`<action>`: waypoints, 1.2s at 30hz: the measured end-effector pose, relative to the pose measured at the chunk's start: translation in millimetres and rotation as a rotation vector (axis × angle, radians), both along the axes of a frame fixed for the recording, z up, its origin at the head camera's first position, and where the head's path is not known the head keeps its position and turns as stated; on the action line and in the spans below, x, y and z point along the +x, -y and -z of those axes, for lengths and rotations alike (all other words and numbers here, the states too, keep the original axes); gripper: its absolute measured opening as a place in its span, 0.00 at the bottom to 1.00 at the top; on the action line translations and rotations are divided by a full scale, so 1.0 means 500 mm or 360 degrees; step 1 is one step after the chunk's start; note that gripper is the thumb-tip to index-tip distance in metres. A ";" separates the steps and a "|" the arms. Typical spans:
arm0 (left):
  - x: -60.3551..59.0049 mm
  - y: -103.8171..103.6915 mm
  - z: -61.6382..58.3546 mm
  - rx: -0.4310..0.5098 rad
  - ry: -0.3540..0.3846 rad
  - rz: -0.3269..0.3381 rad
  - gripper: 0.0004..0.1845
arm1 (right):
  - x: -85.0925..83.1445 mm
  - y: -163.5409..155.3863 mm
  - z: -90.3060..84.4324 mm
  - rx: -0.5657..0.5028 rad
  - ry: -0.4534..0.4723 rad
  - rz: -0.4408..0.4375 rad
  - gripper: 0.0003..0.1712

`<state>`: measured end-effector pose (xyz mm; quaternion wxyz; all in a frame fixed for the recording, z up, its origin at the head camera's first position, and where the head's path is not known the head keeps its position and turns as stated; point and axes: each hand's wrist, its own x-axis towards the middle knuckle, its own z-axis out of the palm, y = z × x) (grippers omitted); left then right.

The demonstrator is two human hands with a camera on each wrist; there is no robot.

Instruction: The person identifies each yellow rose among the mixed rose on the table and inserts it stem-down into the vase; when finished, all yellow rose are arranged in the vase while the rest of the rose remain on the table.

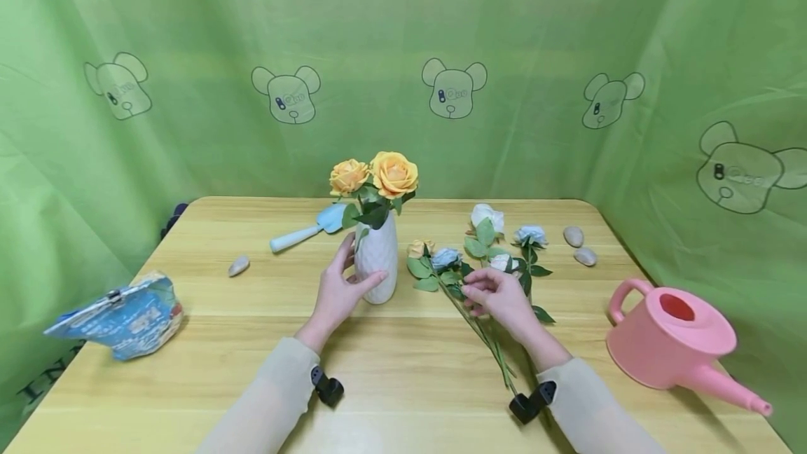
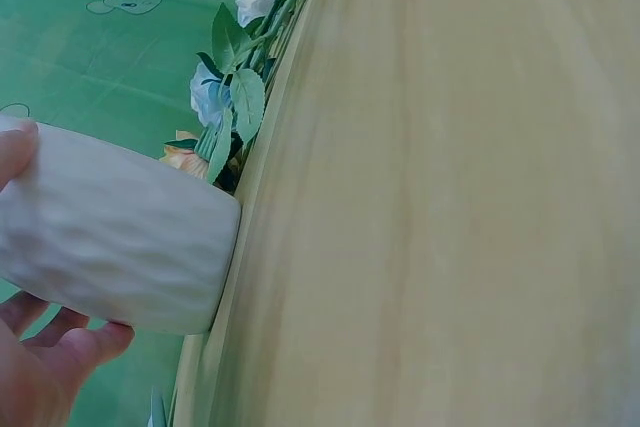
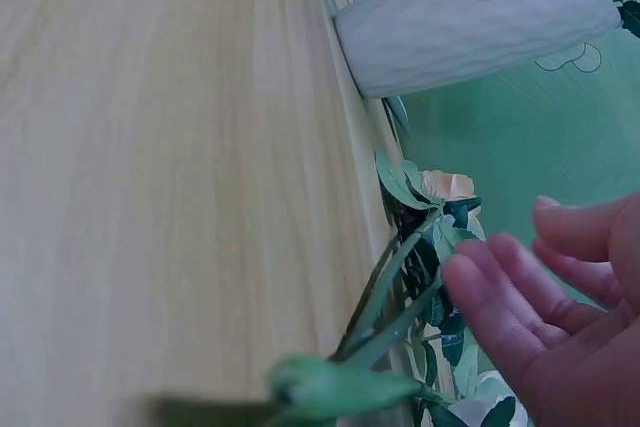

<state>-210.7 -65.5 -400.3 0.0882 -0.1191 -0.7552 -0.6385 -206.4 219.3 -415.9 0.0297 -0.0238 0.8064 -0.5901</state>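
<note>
A white textured vase (image 1: 380, 268) stands upright on the table, with two yellow-orange roses (image 1: 394, 175) in its mouth. My left hand (image 1: 334, 291) grips the vase from the left, thumb across its front and fingers behind. To the right lie artificial roses on long stems: a small yellow one (image 1: 417, 249), a blue one (image 1: 446, 258) and white ones (image 1: 487, 216). Over their leaves and stems hovers my right hand (image 1: 502, 302), fingers loosely bent. In the right wrist view its thumb and fingertips (image 3: 470, 272) are apart beside the stems (image 3: 400, 322), with nothing between them.
A blue trowel (image 1: 302, 233) lies behind the vase on the left, near a grey stone (image 1: 239, 265). At the left edge sits a clipped blue bag (image 1: 141, 317). A pink watering can (image 1: 668, 338) and two more stones (image 1: 585, 256) are on the right.
</note>
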 end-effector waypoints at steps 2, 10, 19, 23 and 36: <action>-0.002 0.000 0.003 -0.0006 -0.0009 -0.0003 0.45 | 0.000 -0.001 0.002 0.0032 0.0044 -0.0032 0.16; -0.041 0.005 0.061 0.0011 -0.0010 -0.0031 0.47 | -0.007 0.000 -0.006 0.0178 0.0155 -0.0137 0.16; -0.043 0.004 0.066 0.0011 -0.0060 -0.0042 0.47 | -0.022 0.034 -0.011 0.0613 0.0159 -0.0148 0.16; -0.045 0.002 0.067 0.0019 -0.0054 -0.0037 0.47 | -0.026 0.048 -0.007 0.0739 0.0152 -0.0097 0.16; -0.040 0.005 0.060 0.0001 -0.0045 -0.0016 0.47 | -0.024 0.067 -0.001 0.1100 -0.0060 -0.0095 0.10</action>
